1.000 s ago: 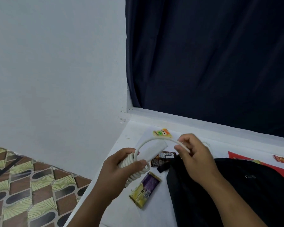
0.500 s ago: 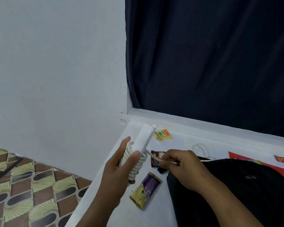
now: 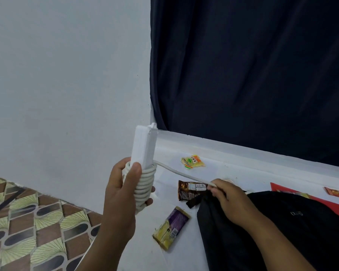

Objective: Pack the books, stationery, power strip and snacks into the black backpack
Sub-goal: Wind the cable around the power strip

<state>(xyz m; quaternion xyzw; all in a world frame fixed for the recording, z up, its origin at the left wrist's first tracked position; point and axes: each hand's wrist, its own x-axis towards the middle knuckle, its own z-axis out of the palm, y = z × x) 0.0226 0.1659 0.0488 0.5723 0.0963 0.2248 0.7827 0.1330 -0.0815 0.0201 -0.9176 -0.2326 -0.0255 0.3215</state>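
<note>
While my left hand grips the upright strip around its coiled cord, my right hand pinches the cord's taut free end above the backpack.

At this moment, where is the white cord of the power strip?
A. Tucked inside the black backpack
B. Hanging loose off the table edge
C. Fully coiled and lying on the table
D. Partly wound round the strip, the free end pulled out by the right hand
D: the left hand grips the power strip with the cord wound round its lower part, while the right hand pinches the free length, drawn taut.
</note>
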